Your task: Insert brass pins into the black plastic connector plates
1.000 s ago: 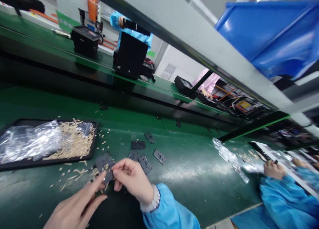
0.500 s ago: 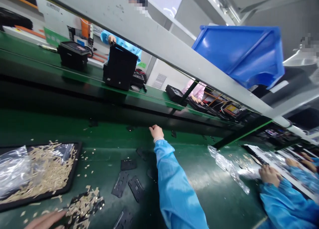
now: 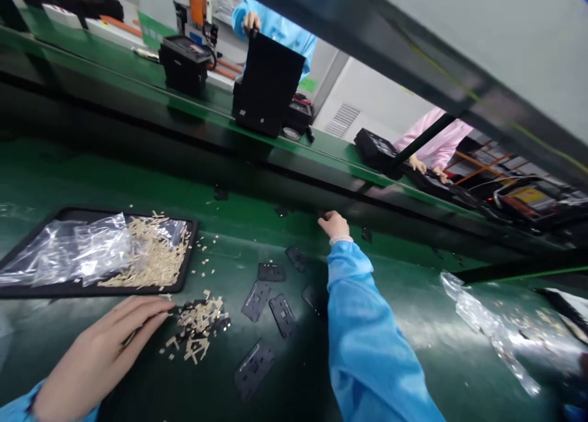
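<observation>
My left hand [image 3: 108, 342] is at the lower left, its fingers brought together at the edge of a pile of small beige and black pieces [image 3: 199, 324]; whatever lies between the fingertips is too small to name. Stretched out to the far side of the green bench [image 3: 390, 293], my right hand [image 3: 334, 225] has curled fingers, and what they hold is hidden. Several flat black plates [image 3: 283, 315] lie between the pile and my right sleeve. Small dark pieces [image 3: 366, 235] lie near my right hand.
A black tray [image 3: 190, 250] with beige strips and clear plastic bags [image 3: 103, 247] stands left. Clear plastic wrap [image 3: 491, 336] lies right. Beyond a raised ledge, a person in blue holds a black case [image 3: 269, 85]; another in pink handles black items. A beam crosses overhead.
The view has turned down and to the left. More of my left hand shows, its fingers now at the pile's edge. My right hand remains stretched toward the far side. The neighbour's hands have left the view.
</observation>
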`<action>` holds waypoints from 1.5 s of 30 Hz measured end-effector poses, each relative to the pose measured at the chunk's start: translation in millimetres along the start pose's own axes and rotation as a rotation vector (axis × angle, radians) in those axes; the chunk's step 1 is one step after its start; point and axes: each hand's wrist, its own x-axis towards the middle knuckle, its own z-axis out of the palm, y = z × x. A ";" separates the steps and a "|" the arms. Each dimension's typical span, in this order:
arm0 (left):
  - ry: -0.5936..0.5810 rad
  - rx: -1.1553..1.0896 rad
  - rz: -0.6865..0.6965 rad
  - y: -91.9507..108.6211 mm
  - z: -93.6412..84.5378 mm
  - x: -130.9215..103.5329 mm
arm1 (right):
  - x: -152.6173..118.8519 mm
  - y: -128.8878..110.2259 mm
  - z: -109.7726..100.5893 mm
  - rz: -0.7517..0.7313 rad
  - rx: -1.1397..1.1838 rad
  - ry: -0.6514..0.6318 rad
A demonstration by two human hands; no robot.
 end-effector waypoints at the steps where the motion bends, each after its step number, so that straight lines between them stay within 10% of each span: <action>1: -0.025 0.011 0.041 0.9 -0.2 3.7 | -16.5 -3.6 -4.3 -0.056 0.018 -0.001; 6: -0.126 0.087 0.192 1.7 11.0 17.1 | -160.0 -23.9 -6.8 -0.496 0.158 -0.131; 10: -0.217 0.161 0.315 15.8 21.1 28.5 | -278.6 -32.2 41.4 -1.177 0.264 -0.180; 13: -0.257 0.177 0.392 29.6 28.4 32.7 | -320.6 -34.3 82.7 -1.275 0.134 -0.025; 24: -0.290 0.171 0.464 49.6 61.4 32.6 | -316.2 -36.6 66.7 -0.859 0.340 -0.105; 36: -0.153 -0.131 0.100 29.3 4.7 49.4 | -272.3 -76.4 71.6 -0.314 1.028 -0.375; 45: -0.178 -0.413 -0.076 45.9 -0.9 34.7 | -273.4 -105.3 89.5 -0.125 1.334 -0.705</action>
